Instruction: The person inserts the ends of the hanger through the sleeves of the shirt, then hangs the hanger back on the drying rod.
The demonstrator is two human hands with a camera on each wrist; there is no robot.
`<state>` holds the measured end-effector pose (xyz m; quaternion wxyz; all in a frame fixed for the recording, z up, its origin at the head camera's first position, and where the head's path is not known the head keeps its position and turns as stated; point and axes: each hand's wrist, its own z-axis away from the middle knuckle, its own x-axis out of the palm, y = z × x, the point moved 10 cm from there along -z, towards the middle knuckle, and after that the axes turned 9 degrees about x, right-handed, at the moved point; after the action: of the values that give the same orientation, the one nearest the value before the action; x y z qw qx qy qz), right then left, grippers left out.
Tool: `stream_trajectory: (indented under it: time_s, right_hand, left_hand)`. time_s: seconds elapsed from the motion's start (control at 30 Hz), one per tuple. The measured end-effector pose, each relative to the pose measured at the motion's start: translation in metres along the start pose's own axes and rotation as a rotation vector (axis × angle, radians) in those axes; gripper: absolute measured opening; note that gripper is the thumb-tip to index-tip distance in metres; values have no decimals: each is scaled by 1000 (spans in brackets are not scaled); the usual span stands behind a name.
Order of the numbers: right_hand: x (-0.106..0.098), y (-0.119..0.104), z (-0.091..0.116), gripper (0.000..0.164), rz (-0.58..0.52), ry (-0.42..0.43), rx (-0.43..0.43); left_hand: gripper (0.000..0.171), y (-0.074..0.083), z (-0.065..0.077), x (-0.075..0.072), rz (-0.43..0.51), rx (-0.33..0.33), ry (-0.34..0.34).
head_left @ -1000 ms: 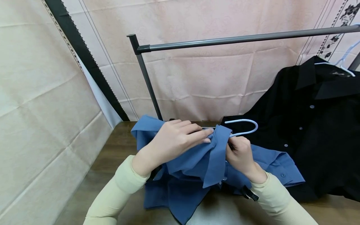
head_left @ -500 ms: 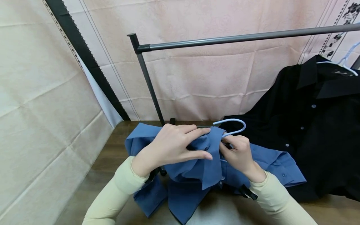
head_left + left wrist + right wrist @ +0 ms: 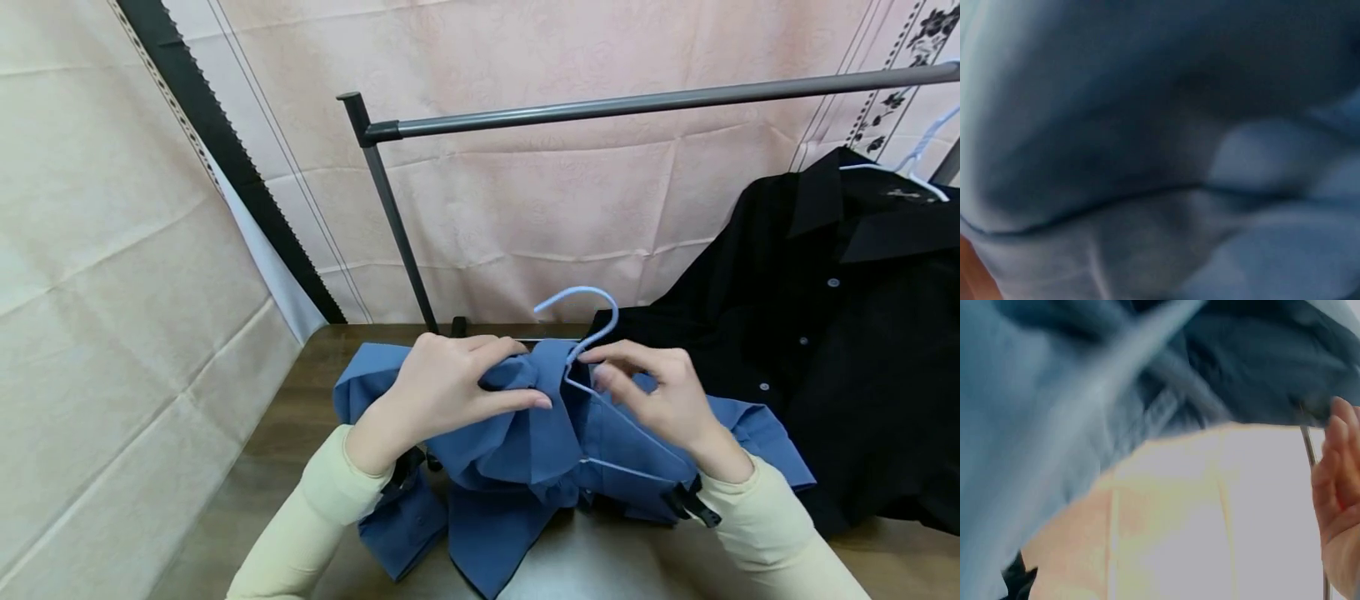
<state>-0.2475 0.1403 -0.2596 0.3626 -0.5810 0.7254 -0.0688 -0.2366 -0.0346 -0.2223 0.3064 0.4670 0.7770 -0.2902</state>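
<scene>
A blue button-up shirt (image 3: 517, 450) lies bunched on the table, and its fabric fills the left wrist view, blurred. My left hand (image 3: 442, 383) grips it near the collar, thumb on the near side and fingers over the top. A light blue hanger (image 3: 630, 425) is partly inside the shirt; its left part is hidden by cloth. Its hook stands above the collar, and one arm and the lower bar show on the right. Beside the hook's base is my right hand (image 3: 660, 387), fingers loosely bent, index fingertip right at the wire. The right wrist view shows its fingers (image 3: 1335, 450) under cloth.
Behind the table (image 3: 225, 533) stands a grey metal clothes rack (image 3: 600, 111). A black shirt (image 3: 862, 333) hangs at right on another light blue hanger (image 3: 917, 162), its lower part reaching the table. Pinkish cloth (image 3: 525, 208) covers the wall behind.
The hanger's hook has risen and turned more upright, and its right arm and lower bar have come into sight. My right hand has loosened its grip on it; the left thumb has spread.
</scene>
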Motion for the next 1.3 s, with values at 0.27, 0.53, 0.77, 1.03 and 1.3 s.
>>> stream_trajectory:
  time_s: [0.27,0.53,0.77,1.03,1.3]
  right_hand:
    - [-13,82,23,34,25,-288,561]
    - [38,91,57,37,-293,-572,619]
    - [85,88,68,32,-226,-657,613]
    - [102,100,81,20,-178,-670,625]
    - [67,101,73,25,-138,-405,577]
  left_hand:
    - [54,-18,14,-15,26,-103,106]
    - [58,-25,27,-16,98,-172,152]
    - [54,-31,36,-14,261,-245,199]
    - [37,-36,45,-12,398,-296,222]
    - [57,-55,67,-18,393,-469,217]
